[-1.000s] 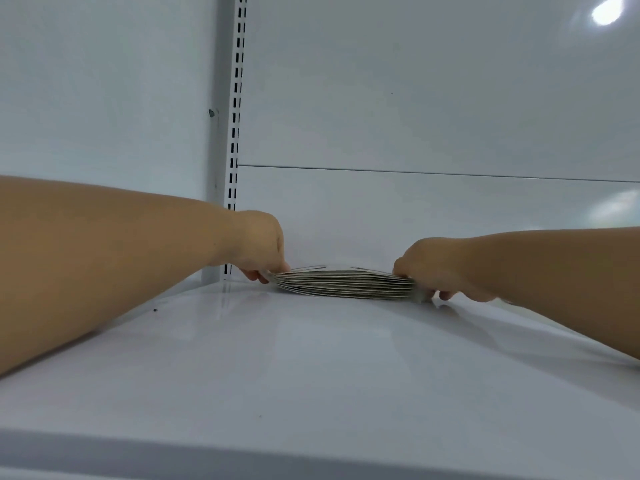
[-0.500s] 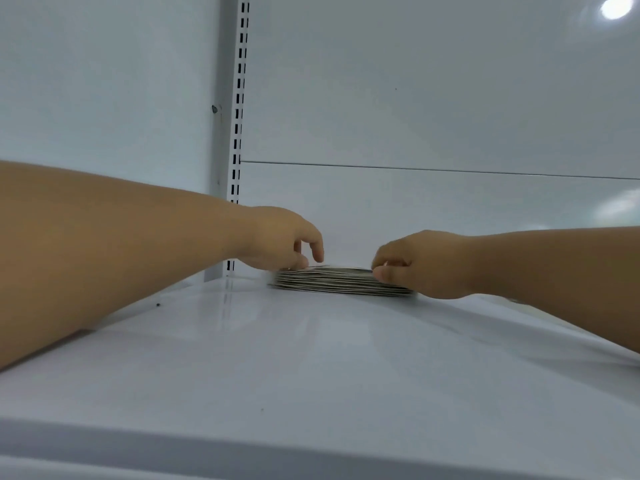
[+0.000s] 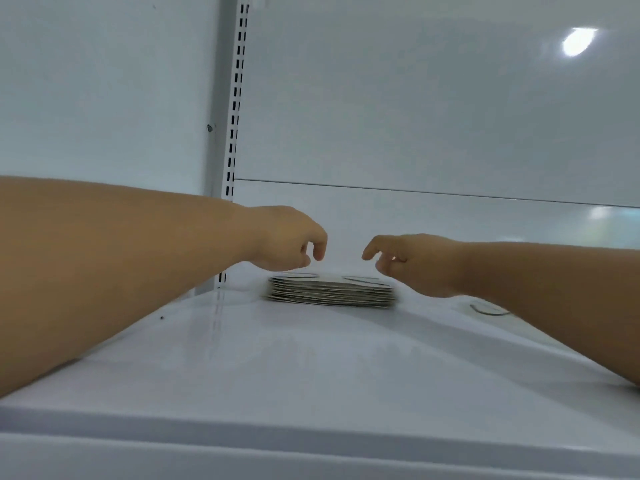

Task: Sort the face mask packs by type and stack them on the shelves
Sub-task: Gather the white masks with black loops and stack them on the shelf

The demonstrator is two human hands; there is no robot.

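Stack (image 3: 330, 292) sits on the far shelf (image 3: 311, 368), left hand (image 3: 287, 242) and right hand (image 3: 412, 261) loose-fingered, empty above it; likely fetching more packs next.

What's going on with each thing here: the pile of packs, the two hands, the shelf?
Stack of mask packs: lying flat on the shelf near the back wall, held by neither hand.
Left hand: above the stack's left end, fingers loosely curled, holding nothing.
Right hand: above the stack's right end, fingers loosely curled, holding nothing.
Shelf: white, bearing the stack.
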